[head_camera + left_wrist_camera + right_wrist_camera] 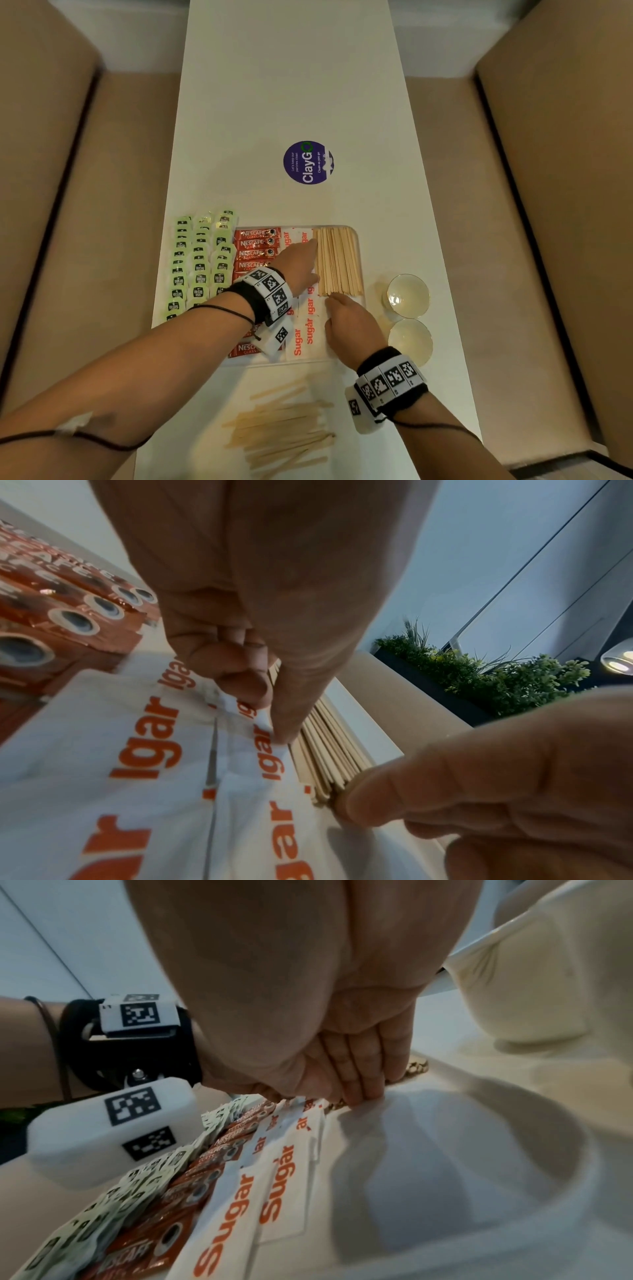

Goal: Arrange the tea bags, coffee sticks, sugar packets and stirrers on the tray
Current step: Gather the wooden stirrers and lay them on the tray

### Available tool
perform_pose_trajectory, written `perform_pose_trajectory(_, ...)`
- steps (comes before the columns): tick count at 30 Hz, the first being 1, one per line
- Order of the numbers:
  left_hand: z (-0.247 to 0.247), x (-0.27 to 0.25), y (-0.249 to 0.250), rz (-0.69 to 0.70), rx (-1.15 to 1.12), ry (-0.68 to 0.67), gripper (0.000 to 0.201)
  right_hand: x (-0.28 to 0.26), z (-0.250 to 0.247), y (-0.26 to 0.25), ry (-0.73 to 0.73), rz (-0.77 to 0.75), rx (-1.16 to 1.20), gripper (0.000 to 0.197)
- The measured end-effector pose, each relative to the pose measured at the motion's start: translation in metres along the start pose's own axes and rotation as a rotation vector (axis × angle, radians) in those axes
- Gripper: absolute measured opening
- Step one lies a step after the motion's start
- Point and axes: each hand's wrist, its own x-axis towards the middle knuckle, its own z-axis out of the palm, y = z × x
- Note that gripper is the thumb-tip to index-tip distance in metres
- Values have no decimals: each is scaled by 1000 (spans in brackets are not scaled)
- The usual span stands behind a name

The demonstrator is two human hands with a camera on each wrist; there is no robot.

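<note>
Loose stirrers [284,428] near; tray bundle [339,262] lengthwise away, both grips flat against it

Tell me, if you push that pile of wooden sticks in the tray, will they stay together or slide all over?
The stirrers look thin, flat and stiff, so they probably slide rather than roll. They lie loose, unbound, so a push likely fans them out. That may be why the left hand and right hand press from two sides.

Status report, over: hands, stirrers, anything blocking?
Left hand flat along stirrer bundle side; right hand pressing its near ends. Bundle squared in tray. Loose stirrers still on table, nothing blocking.
</note>
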Motion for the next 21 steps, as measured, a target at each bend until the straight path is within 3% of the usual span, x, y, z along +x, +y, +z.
perform_pose_trajectory(8, 0, 1, 1, -7, 28, -14, 43, 0, -2, -8, -48, -55, -36, 15)
perform_pose_trajectory(21, 2, 4, 0, -11, 48, -10, 39, 5, 0, -11, -5, -120, -72, 14)
